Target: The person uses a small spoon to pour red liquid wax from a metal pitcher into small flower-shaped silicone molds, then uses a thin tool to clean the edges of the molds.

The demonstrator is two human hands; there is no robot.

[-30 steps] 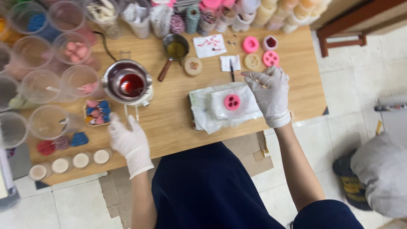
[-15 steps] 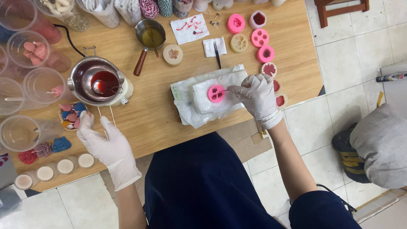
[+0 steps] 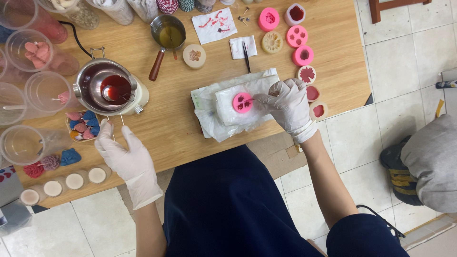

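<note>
A person in white gloves works at a wooden table (image 3: 171, 128) w/ crowded back and left sides; bare wood shows in the middle betw. the hands, and the front edge runs diagonally just past both wrists. Right hand (image 3: 288, 105) sits near the table's front-right edge, on a crumpled white cloth (image 3: 223, 121). On the cloth lies a round pink silicone mould (image 3: 243, 102) w/ dark red wax in its cavities. Right fingers are pinched on a thin tool whose tip reaches the mould's right rim; the tool is too slim to identify. Left hand (image 3: 127, 159) rests flat on the wood, fingers spread and loose, holding nothing, fingertips just beside a small tray of blue and pink wax shapes (image 3: 82, 126) and near two thin sticks. Behind it, a shiny steel melting pot (image 3: 107, 88) holds red liquid wax. More pink and cream moulds (image 3: 300, 45) line the right edge, close to the drop-off.
</note>
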